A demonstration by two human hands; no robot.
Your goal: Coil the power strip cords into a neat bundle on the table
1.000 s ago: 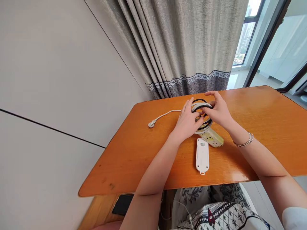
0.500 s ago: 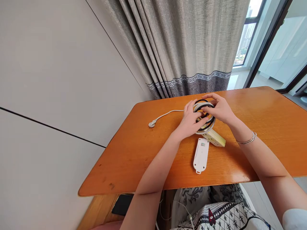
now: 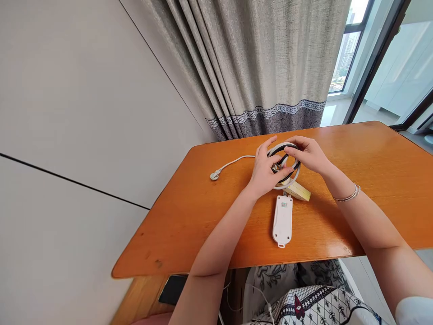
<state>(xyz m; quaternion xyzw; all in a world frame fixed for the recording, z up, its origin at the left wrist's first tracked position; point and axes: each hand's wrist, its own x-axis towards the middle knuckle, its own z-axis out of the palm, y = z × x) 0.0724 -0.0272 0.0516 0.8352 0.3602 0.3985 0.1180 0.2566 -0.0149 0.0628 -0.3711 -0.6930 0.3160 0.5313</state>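
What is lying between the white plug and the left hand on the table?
In the head view, only the white cord runs from the plug to the left hand; otherwise bare table.

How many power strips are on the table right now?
2: a white power strip lying face down near the table's front edge, and a yellowish power strip just behind it, partly hidden under the coiled cables both hands hold.

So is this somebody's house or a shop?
Probably a home, maybe a flat high up: a glossy orange wooden table stands by long grey fabric curtains, and the tall dark-framed window shows city buildings outside.
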